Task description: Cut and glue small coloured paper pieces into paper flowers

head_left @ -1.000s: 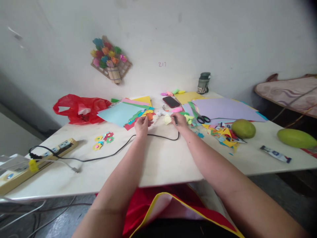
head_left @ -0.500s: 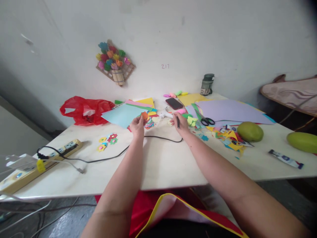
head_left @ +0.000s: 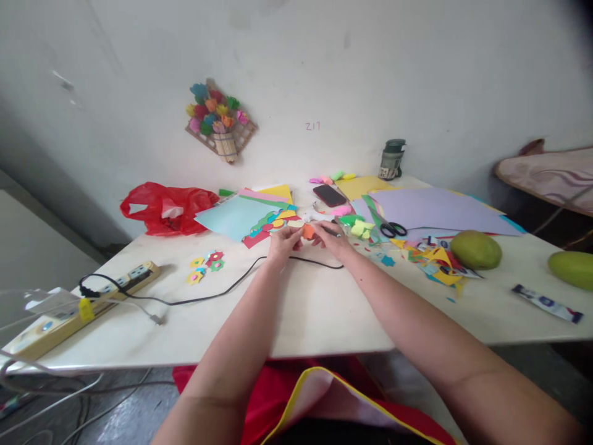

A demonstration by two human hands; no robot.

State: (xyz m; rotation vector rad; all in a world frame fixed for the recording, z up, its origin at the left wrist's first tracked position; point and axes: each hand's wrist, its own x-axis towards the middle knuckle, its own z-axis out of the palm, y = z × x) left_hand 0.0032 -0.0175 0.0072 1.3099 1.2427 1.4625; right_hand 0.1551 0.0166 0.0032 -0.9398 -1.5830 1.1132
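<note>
A pale wall carries a bouquet of colourful paper flowers [head_left: 222, 114] on a lattice backing, with "217" handwritten to its right. Below it stands a white desk [head_left: 319, 315]. Near its middle, the left hand [head_left: 285, 243] and right hand [head_left: 334, 239] come close together. An orange paper piece [head_left: 308, 232] sits between their fingertips, pinched by the left; the right also grips a dark pen-like stick [head_left: 332, 232]. Just behind lies a white object [head_left: 317, 216], too small to identify surely.

To the left of the hands are strips of cut paper and light-blue sheets [head_left: 234, 216], with a red plastic bag [head_left: 169, 210] farther left. Nearer the front edge, small paper flowers [head_left: 206, 267] lie near a power strip [head_left: 139, 279], from which a black cable [head_left: 227, 292] runs toward the hands. Behind them rests a smartphone [head_left: 329, 196]. On the right are black-handled scissors [head_left: 393, 230], lilac paper [head_left: 430, 208], a heap of scraps [head_left: 438, 262], two green mangoes [head_left: 475, 250] and a tube [head_left: 546, 303]. A dark-lidded bottle [head_left: 391, 161] stands by the wall.
</note>
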